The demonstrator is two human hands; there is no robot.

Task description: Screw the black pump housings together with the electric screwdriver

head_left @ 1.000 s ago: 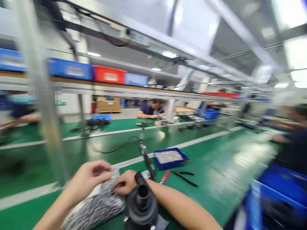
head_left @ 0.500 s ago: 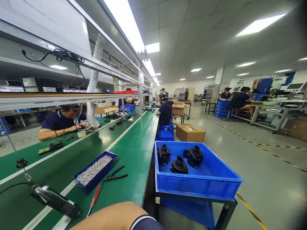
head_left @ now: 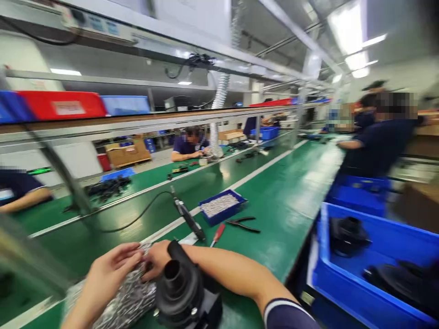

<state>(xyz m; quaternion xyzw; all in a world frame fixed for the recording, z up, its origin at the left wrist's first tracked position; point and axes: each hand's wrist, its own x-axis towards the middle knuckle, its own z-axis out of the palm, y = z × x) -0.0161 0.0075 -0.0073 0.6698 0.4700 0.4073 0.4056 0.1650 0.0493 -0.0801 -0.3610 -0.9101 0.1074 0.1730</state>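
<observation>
Green bench (head_left: 274,219), both hands at its near edge. Left hand (head_left: 111,267): fingers bent, thumb close to the fingertips, a narrow gap at most; cannot tell whether anything is pinched. Right hand (head_left: 158,258): just beside it, fingers curled down at the bag of small metal pieces (head_left: 120,301); grip cannot be told, the contents blur there. Bag lies on the bench, below and between the hands, partly hidden by the left forearm.

Black blower (head_left: 180,292) stands nearest the viewer, round spout up, in front of the right wrist; bag to its left. Farther along: black power tool (head_left: 188,217) with a cord, red-handled screwdriver (head_left: 218,234), pliers (head_left: 244,224) with handles spread, blue tray (head_left: 222,214) of small metal pieces. Right of the bench, a blue crate (head_left: 373,285) with black parts (head_left: 348,234). Across, a co-worker (head_left: 187,148) bends over the work.
</observation>
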